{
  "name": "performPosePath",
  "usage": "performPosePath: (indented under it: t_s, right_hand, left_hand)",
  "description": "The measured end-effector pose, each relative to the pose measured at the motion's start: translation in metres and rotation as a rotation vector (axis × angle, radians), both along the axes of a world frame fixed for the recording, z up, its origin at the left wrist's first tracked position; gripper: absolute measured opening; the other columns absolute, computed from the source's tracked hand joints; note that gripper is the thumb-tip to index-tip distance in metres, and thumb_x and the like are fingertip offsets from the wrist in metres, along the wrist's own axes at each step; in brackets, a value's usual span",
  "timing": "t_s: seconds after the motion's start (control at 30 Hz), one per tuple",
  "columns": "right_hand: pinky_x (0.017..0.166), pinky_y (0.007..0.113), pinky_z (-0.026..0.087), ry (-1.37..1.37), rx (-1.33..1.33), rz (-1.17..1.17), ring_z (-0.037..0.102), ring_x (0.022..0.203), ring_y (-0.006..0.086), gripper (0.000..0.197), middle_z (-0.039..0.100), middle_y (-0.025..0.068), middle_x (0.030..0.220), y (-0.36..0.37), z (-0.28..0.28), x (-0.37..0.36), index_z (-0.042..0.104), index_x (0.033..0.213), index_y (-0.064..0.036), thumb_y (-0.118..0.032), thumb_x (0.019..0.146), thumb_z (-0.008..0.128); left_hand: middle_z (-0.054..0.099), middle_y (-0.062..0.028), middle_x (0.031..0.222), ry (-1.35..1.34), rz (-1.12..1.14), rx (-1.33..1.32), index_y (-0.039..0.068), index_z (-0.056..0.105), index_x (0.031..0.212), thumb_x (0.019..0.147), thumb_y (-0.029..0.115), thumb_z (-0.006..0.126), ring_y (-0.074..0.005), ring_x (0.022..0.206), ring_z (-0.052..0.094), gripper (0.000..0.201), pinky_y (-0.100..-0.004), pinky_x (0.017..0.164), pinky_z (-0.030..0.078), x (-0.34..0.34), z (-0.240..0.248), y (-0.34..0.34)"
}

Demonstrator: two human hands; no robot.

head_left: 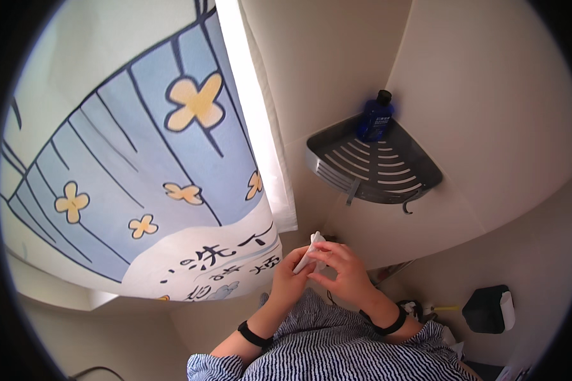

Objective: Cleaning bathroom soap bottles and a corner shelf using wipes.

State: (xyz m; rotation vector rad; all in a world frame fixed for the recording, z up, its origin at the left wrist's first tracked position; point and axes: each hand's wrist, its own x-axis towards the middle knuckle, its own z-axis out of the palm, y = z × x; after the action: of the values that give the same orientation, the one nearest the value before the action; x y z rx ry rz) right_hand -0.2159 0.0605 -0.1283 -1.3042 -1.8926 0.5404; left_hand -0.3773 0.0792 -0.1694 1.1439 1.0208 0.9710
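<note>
Just below the picture's centre, the left hand [289, 279] and the right hand [343, 270] meet around a small white folded piece [311, 252] (paper or cloth, I cannot tell which), both sets of fingers pinched closed on it. At two o'clock from the hands a grey corner shelf [375, 168] carries a blue bottle [375, 117], and at ten o'clock hangs a blue flowered curtain [140, 159].

The corner shelf [375, 166] sits at the centre of the layout, fixed where two walls meet. On it, at its 12 o'clock, stands a bottle [375, 116]. The curtain [146, 165] hangs at 9 o'clock. The two hands [321, 270] meet at 6 o'clock, a box-like holder [487, 309] at 4 o'clock.
</note>
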Motion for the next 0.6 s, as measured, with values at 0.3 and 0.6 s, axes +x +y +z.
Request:
performPosePath:
  t_s: [0.3,0.6]
  right_hand:
    - [0.092,0.034,0.054,0.095,-0.259,0.201,0.065,0.110,0.0266,0.033,0.061,0.0090,0.129,-0.033,-0.028,-0.020,0.069,0.118,-0.0100,-0.006,0.085,0.070]
    - [0.086,0.025,0.051,1.260,-0.532,-0.070,0.064,0.096,0.0132,0.025,0.067,0.0030,0.114,0.041,-0.053,0.029,0.065,0.120,-0.0028,-0.006,0.097,0.056]
  left_hand:
    - [0.062,-0.0082,0.126,-0.271,0.031,-0.387,0.003,0.045,0.145,0.091,0.007,0.067,-0.0165,0.114,0.060,0.058,-0.0297,0.094,0.050,-0.039,-0.020,-0.071]
    - [0.036,-0.0148,0.158,0.410,-0.078,0.454,0.009,0.034,0.154,0.088,0.008,0.069,-0.0294,0.142,0.039,0.075,-0.0412,0.110,0.039,-0.018,0.061,-0.056]
